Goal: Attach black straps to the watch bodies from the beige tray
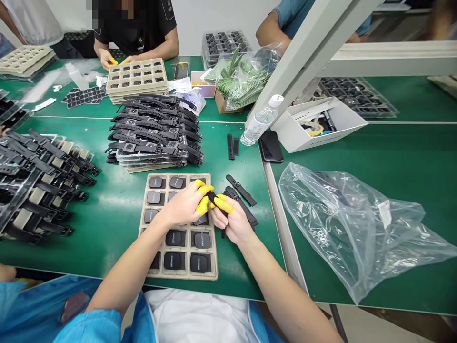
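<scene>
My left hand (185,202), with yellow finger cots on its fingertips, pinches a small black watch part above the tray. My right hand (232,220), also in yellow finger cots, grips the black watch strap (213,196) at the same spot. Fingers cover most of it, so I cannot tell whether a watch case is joined to it. Below my hands lies a beige tray (216,247) with square black watch cases (202,240) in its compartments. Several loose black straps (241,190) lie on the green table just right of my right hand.
Stacked trays of strapped watches (153,133) stand ahead, with another pile (39,186) at left. A water bottle (262,119), a phone (271,146) and a white box (321,124) stand near the slanted post (303,62). A clear plastic bag (357,224) lies right. A co-worker (137,33) sits opposite.
</scene>
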The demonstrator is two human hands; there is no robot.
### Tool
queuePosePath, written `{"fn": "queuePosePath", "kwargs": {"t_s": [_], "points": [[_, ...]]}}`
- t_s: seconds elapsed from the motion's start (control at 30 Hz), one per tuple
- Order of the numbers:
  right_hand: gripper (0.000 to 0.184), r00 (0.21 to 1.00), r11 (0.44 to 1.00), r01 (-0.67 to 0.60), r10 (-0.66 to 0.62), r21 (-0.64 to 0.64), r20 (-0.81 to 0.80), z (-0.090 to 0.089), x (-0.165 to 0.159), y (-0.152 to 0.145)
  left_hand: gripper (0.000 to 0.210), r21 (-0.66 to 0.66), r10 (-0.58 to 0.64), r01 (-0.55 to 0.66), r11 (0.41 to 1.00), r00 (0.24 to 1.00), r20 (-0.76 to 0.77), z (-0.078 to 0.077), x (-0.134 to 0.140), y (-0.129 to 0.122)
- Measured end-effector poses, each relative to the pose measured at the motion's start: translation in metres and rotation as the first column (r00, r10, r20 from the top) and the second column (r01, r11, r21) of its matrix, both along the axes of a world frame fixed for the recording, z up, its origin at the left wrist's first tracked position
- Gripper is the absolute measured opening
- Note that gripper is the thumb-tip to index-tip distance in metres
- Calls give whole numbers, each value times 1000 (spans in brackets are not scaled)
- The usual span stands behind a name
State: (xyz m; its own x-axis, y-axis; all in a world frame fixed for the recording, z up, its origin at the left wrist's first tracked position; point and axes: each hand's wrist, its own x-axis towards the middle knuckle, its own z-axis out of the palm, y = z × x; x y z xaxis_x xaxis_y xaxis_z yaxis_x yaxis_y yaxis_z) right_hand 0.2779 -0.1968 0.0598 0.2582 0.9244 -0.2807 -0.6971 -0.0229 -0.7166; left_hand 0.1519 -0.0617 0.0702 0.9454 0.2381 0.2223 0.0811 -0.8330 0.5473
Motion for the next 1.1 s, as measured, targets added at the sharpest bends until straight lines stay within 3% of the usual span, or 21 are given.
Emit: {"fn": "queuePosePath", "kwargs": {"t_s": [0.13,0.3,0.53,0.77,1.1], "points": [[36,999,1000,9,-9,5,47,0,2,-1,35,86,-11,18,996,997,-80,0,-1,-1],[34,1000,999,7,-7,52,-16,1,3,0,38,9,-46,46,999,999,5,0,-1,-2],[33,999,1000,1,-2,19,39,-5,1,0,35,109,24,-12,994,994,-109,-1,2,-4],[33,996,1000,-19,18,6,84,-7,1,-2,36,16,-22,23,1000,998,-53,-3,-2,-2],[37,999,998,-20,23,-55,45,-1,1,1,34,27,41,-38,999,992,-119,1,4,-6]]}}
